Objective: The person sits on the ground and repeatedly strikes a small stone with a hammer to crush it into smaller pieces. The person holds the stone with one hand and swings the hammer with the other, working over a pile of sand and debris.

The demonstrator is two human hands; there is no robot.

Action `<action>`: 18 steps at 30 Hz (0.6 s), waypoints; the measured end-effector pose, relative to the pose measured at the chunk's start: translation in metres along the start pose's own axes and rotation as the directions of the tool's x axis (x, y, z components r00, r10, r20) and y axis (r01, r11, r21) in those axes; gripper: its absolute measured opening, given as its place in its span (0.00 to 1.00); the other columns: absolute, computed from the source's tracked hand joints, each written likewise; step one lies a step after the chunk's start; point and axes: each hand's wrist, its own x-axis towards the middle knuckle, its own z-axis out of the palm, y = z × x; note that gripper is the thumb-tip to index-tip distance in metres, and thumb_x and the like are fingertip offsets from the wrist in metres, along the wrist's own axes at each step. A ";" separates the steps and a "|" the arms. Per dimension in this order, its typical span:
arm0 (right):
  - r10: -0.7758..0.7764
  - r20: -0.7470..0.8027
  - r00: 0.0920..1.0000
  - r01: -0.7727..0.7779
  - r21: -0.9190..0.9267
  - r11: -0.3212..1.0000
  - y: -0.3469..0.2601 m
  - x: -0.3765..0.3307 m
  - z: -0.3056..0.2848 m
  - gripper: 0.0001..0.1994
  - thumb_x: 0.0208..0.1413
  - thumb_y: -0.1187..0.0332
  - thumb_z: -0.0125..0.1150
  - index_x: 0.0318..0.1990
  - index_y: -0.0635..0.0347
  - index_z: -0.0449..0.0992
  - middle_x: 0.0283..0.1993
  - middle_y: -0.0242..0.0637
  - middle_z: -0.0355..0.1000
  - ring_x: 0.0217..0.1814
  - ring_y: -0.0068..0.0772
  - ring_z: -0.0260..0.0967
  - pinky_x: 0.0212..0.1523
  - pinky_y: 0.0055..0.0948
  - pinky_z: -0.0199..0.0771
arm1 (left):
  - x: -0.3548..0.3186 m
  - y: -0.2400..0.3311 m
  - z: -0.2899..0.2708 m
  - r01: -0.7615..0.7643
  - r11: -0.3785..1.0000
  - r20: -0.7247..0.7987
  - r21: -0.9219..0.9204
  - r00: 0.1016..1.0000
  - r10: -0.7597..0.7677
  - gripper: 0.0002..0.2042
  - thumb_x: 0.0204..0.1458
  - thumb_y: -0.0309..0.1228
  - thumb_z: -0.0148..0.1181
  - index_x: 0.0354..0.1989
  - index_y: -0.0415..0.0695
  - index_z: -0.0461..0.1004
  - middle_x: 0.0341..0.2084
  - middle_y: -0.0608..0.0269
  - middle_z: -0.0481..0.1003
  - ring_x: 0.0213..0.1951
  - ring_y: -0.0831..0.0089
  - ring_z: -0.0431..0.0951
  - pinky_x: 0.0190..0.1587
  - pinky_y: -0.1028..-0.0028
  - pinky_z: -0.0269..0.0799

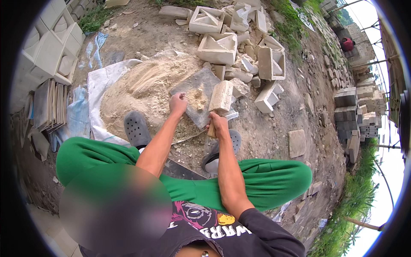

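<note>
I look down on a wide sand heap (141, 90) spread over white sacking (99, 81), with broken pale blocks (239, 47) piled beyond it. A grey flat slab (203, 88) lies tilted at the heap's near edge, crumbs of sand on it. My right hand (218, 125) has its fingers wrapped tight round the wooden handle of a block-headed mallet (221, 97), its head resting over the slab. My left hand (178, 103) sits on the slab, fingers curled in, pinching sand. Grey clogs (137, 128) flank it.
</note>
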 end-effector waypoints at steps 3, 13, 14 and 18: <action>-0.017 0.018 1.000 0.017 -0.004 1.000 0.008 0.000 -0.003 0.10 0.49 0.67 0.65 0.32 0.66 0.75 0.22 0.37 0.70 0.17 0.33 0.71 0.19 0.34 0.75 | 0.002 0.007 0.000 -0.057 0.996 0.023 0.065 0.998 0.055 0.17 0.48 0.28 0.62 0.49 0.42 0.80 0.40 0.52 0.82 0.43 0.60 0.83 0.49 0.65 0.76; -0.044 0.003 0.999 0.044 -0.109 0.993 0.007 -0.003 0.002 0.13 0.44 0.67 0.68 0.29 0.71 0.76 0.21 0.40 0.72 0.16 0.34 0.72 0.18 0.34 0.75 | -0.004 0.002 -0.003 -0.198 0.960 -0.021 0.198 0.978 0.206 0.14 0.52 0.29 0.60 0.47 0.46 0.81 0.49 0.52 0.77 0.53 0.56 0.76 0.56 0.63 0.70; -0.043 0.002 0.999 0.043 -0.116 0.992 0.009 -0.002 0.001 0.14 0.43 0.66 0.68 0.30 0.71 0.77 0.21 0.39 0.73 0.16 0.33 0.73 0.18 0.33 0.75 | -0.013 0.012 -0.005 -0.176 0.958 -0.021 0.227 0.982 0.186 0.13 0.51 0.29 0.61 0.46 0.46 0.81 0.50 0.52 0.77 0.54 0.56 0.74 0.56 0.63 0.69; -0.053 0.014 0.999 0.053 -0.042 0.998 0.013 0.000 0.000 0.12 0.44 0.67 0.68 0.28 0.71 0.78 0.21 0.39 0.73 0.16 0.33 0.73 0.18 0.32 0.75 | -0.035 0.028 -0.003 -0.156 0.939 0.050 0.307 0.988 0.147 0.13 0.53 0.38 0.63 0.42 0.45 0.79 0.42 0.52 0.80 0.47 0.54 0.78 0.49 0.59 0.72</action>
